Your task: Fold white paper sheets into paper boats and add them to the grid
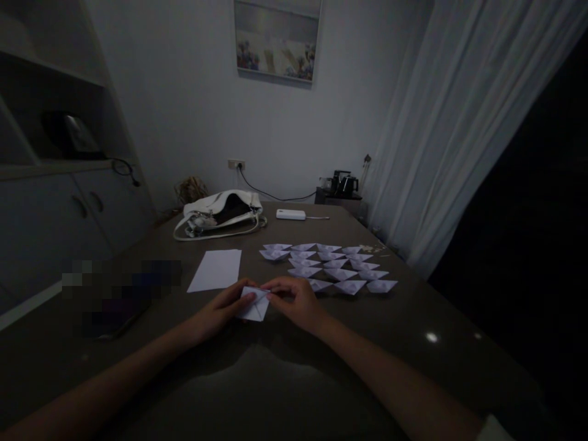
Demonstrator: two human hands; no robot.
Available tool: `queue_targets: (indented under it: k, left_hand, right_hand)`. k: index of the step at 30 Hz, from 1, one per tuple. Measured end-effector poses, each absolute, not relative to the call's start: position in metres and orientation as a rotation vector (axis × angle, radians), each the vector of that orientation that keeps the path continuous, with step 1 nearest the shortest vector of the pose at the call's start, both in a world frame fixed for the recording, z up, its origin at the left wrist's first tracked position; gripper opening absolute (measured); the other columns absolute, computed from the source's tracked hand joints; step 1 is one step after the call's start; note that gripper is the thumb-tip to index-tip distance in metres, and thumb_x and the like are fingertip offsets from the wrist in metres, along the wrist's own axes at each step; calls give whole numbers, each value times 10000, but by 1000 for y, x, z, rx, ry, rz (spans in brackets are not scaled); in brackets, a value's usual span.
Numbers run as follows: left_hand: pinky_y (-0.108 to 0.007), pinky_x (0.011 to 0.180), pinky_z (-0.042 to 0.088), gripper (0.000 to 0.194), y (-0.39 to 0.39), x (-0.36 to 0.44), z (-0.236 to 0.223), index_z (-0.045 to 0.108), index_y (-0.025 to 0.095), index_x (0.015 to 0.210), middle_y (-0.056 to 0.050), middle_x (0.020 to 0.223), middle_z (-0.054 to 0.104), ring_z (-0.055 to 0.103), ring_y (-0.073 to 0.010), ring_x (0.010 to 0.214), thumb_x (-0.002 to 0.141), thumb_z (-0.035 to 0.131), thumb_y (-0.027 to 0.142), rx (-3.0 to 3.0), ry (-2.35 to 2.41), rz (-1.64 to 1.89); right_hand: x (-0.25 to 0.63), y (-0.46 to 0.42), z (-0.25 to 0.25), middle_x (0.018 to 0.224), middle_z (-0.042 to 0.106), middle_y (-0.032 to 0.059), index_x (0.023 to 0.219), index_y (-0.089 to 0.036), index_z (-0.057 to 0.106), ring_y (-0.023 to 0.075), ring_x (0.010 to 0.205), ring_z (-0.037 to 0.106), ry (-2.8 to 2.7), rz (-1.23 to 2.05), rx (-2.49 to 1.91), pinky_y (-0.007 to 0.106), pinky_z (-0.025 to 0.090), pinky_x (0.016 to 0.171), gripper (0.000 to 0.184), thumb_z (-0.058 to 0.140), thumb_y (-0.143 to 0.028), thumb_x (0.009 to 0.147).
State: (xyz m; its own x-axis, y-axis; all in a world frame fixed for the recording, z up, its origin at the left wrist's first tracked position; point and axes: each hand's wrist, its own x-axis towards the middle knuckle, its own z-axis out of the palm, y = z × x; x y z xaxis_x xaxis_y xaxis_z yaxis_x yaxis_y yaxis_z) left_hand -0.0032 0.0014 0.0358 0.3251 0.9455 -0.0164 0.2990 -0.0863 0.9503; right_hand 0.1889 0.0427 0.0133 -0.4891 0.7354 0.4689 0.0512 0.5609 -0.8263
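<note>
A small folded white paper (255, 309) is held between my two hands above the dark table, with crease lines across its face. My left hand (219, 311) grips its left side, thumb on top and fingers behind. On the other side, my right hand (296, 300) pinches the upper right edge between thumb and fingers. Several folded paper boats (337, 274) stand in rows just beyond my right hand. Beyond my left hand lies a stack of white paper sheets (215, 269).
A white handbag (220, 214) sits at the table's far side, with a white power bank (290, 214) and short cable to its right. A blurred-out dark object (131, 300) lies at the left. The table's (436, 367) right edge runs beside a white curtain (427, 122).
</note>
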Motion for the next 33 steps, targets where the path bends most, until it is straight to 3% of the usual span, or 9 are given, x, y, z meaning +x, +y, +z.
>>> queue_targets:
  k: [7, 18, 33]
  left_hand:
    - [-273, 733, 446, 410, 2, -7, 31, 523, 218, 1050, -2, 894, 599, 554, -204, 863, 835, 526, 567, 1583, 1143, 750]
    - [-249, 666, 427, 424, 0, -5, 34, 514, 230, 1065, -2, 875, 592, 547, -198, 819, 828, 516, 581, 1642, 1146, 713]
    - [-248, 671, 419, 393, 3, -8, 28, 513, 238, 1084, 20, 848, 598, 550, -191, 804, 846, 516, 550, 1670, 1170, 758]
  right_hand:
    - [188, 44, 10, 904, 723, 58, 925, -164, 691, 161, 808, 687, -1886, 973, -648, 294, 547, 744, 163, 607, -215, 795]
    - [189, 41, 12, 792, 706, 33, 829, -160, 678, 144, 720, 670, -1918, 854, -637, 265, 539, 684, 84, 635, -199, 768]
    - [188, 42, 11, 759, 702, 38, 795, -147, 671, 151, 711, 673, -1854, 995, -645, 271, 532, 687, 107, 659, -250, 768]
